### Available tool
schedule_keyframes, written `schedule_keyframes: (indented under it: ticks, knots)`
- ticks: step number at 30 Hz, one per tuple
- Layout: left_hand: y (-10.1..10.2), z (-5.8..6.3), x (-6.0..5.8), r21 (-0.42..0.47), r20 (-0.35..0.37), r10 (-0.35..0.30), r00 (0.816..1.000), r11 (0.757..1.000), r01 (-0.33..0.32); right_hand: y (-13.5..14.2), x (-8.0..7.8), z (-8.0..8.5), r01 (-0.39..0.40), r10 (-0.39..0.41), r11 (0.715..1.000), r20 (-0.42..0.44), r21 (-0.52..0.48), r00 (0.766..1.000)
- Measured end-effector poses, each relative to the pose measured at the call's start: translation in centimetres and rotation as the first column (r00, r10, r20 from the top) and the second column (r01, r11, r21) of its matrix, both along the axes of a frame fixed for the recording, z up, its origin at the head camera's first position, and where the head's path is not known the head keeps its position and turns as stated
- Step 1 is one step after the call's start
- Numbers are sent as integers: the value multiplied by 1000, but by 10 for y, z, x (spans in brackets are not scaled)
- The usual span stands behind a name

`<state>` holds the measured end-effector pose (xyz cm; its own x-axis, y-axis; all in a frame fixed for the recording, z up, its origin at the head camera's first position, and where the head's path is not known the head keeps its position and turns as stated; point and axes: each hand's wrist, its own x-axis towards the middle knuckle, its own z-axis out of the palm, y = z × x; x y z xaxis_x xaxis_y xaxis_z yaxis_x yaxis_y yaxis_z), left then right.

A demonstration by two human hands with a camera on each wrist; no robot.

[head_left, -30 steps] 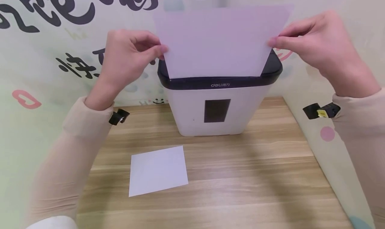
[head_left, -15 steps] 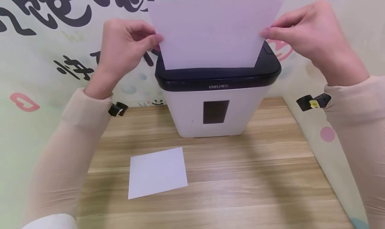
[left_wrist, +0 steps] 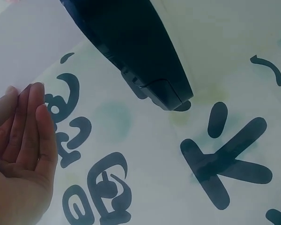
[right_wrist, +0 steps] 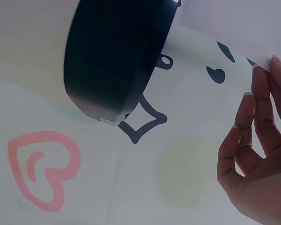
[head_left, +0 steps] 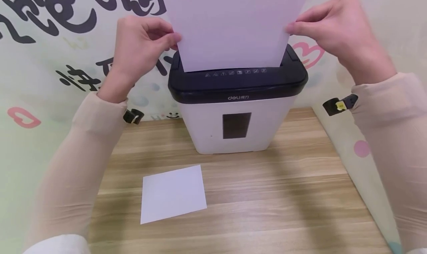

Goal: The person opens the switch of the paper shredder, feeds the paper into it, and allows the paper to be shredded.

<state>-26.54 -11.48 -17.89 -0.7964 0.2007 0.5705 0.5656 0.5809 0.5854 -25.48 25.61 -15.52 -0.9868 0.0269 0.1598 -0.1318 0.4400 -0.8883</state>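
A sheet of white paper [head_left: 233, 32] is held up by its two side edges over a paper shredder. My left hand [head_left: 141, 50] pinches the left edge between thumb and fingers, and my right hand [head_left: 343, 35] pinches the right edge the same way. The paper's lower edge lies at the slot in the shredder's black top [head_left: 237, 82], behind a row of small icons. Below that top is the shredder's white bin [head_left: 207, 124] with a dark window. In the left wrist view the left hand [left_wrist: 25, 150] is at the paper's edge; the right wrist view shows the right hand [right_wrist: 262, 140] likewise.
A smaller white sheet [head_left: 173, 194] lies flat on the wooden table [head_left: 267, 202], in front of the shredder and to its left. Printed walls [head_left: 66, 106] rise close behind the shredder and along both sides of the table.
Both hands and the paper have moved up and slightly left in the head view. The paper's lower edge has shifted back from the shredder's front rim to the slot, uncovering the icons.
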Motion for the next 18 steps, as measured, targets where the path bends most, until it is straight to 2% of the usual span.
schedule_keyframes:
  ticks: [7, 18]
  knots:
    - [0, -5, -12, 29, 56, 4, 998, 1000, -5, -2, -17, -5, -7, 7, 1000, 0, 12, 1000]
    - [3, -11, -20, 12, 62, 18, 998, 1000, -19, 0, -29, -18, -35, 35, 999, -30, 14, 999]
